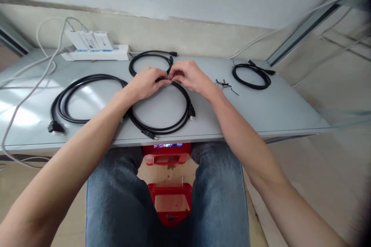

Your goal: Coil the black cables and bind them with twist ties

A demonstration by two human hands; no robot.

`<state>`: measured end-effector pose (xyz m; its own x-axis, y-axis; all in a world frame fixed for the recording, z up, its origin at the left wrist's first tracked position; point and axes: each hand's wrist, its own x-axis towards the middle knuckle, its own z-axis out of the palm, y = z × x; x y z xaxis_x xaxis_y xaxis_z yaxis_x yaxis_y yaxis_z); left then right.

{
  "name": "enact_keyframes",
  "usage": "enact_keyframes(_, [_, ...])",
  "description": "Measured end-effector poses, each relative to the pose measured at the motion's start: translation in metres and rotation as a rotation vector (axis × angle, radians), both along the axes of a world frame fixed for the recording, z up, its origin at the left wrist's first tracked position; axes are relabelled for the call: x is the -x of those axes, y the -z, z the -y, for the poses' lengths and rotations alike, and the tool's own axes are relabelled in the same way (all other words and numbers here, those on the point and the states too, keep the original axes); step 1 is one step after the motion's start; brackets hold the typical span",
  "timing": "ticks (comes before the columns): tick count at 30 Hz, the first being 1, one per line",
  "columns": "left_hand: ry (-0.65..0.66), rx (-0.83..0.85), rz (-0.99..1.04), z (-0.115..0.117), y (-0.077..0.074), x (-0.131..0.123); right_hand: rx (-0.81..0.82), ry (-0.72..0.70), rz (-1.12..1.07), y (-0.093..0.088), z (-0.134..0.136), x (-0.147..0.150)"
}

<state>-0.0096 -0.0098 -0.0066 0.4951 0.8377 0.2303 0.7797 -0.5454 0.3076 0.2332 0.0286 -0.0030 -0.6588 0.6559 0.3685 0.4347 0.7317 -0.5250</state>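
Note:
A coiled black HDMI cable (185, 96) lies near the table's front edge, its two plugs at the lower and right side of the loop. At the top of this coil, the fingers of my left hand (149, 82) are closed on the cable. Right beside it, my right hand (187, 75) pinches a thin black tie at the same spot; the fingers hide most of it. Another coiled cable (65, 104) lies to the left, partly under my left forearm. Behind my hands is a third coil (136, 60).
A smaller cable coil (252, 85) rests at the right, beside a few loose black ties (223, 84). A white power strip (95, 54) with plugged-in adapters stands against the wall. White cords (55, 54) trail over the left side. Below the grey table (290, 112) is a red stool (169, 200).

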Motion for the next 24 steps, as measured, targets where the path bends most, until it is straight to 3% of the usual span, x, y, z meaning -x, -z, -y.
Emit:
enact_keyframes(14, [0.06,-0.008,-0.003,-0.0027,0.0035,0.0012,0.073,-0.009,-0.012,-0.0042,0.0051,-0.002])
enact_keyframes(20, [0.047,-0.011,-0.016,-0.0007,-0.0002,0.0002,0.03,0.031,-0.056,0.0006,0.0047,0.0035])
enact_keyframes(24, [0.019,-0.01,-0.025,-0.0012,0.0006,0.0007,0.096,0.02,-0.134,0.0041,0.0009,0.007])
